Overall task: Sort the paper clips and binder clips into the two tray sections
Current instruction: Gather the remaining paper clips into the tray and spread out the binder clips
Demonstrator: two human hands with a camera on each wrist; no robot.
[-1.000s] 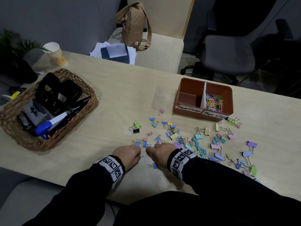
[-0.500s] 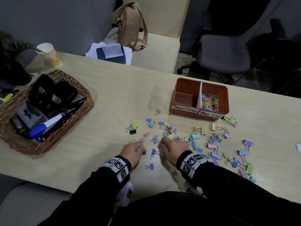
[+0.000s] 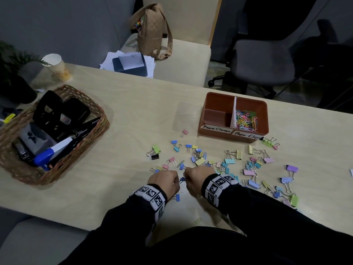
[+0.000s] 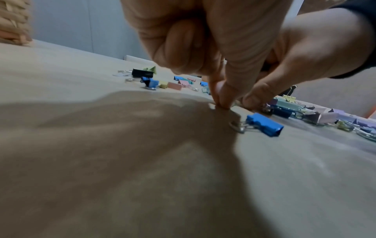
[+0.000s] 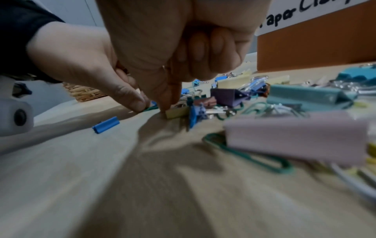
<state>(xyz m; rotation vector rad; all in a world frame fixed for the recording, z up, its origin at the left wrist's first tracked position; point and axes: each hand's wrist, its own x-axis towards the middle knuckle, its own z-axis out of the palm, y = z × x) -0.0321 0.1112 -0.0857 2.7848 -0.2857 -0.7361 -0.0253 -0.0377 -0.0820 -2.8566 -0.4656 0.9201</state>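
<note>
The brown two-section tray [image 3: 265, 119] stands at the far right of the table. Its right section holds coloured paper clips [image 3: 246, 121]; the left section [image 3: 216, 114] holds nothing. Many pastel binder clips [image 3: 229, 161] lie scattered in front of it. My left hand [image 4: 220, 103] and right hand [image 5: 165, 109] meet at the near edge of the pile, fingers curled and fingertips down on the table. Between them lies a green paper clip [image 5: 151, 108]; both hands pinch at it. A yellow binder clip [image 5: 177, 112] touches the right fingertips. A blue binder clip [image 4: 264, 124] lies just beside the hands.
A wicker basket [image 3: 95, 115] of office tools stands at the left. Behind it are a paper cup [image 3: 57, 67] and a plant. A second green paper clip [image 5: 250, 153] lies under a pink binder clip [image 5: 295, 136]. Chairs and a bag stand beyond the table.
Both hands stay at the near edge of the pile and have drawn closer, fingertips now meeting. The head view has shifted a little to the right.
</note>
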